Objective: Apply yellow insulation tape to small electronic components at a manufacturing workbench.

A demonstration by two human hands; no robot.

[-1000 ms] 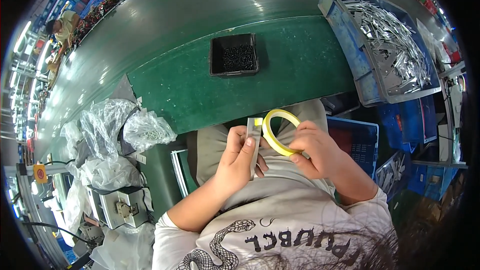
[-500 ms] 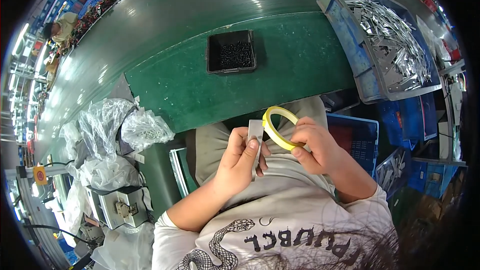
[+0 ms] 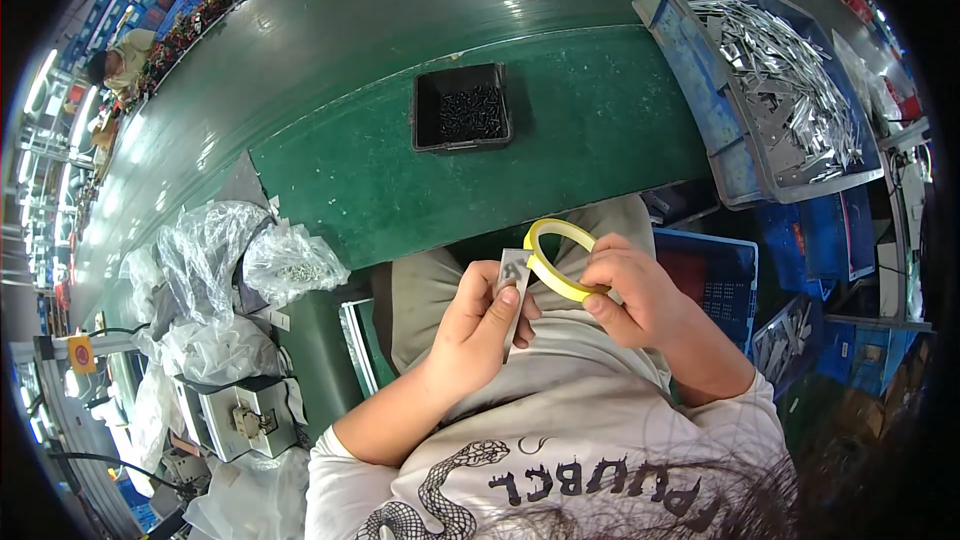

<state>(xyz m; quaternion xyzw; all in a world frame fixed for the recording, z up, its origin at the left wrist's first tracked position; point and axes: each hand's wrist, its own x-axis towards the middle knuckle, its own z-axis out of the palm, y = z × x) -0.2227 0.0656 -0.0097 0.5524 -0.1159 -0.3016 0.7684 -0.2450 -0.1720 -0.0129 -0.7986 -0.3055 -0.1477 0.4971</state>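
Dark lettering and a snake print marked the white cloth shirt (image 3: 560, 440). The left hand (image 3: 472, 325) pinched a flat grey metal strip (image 3: 514, 272) between thumb and fingers over the lap; the right hand's (image 3: 630, 290) fingers clamped a yellow tape roll (image 3: 562, 286), its left side at the strip's upper end.

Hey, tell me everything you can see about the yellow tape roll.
The tape roll is a slim ring, bright yellow around the outside, with a paler inner core and an open middle. The outer layer looks like plastic film. It is held tilted in the air, short of the green table's near edge. The right hand grips its lower right part. Its left side is right by the upper end of the strip in the left hand; whether they touch is unclear.
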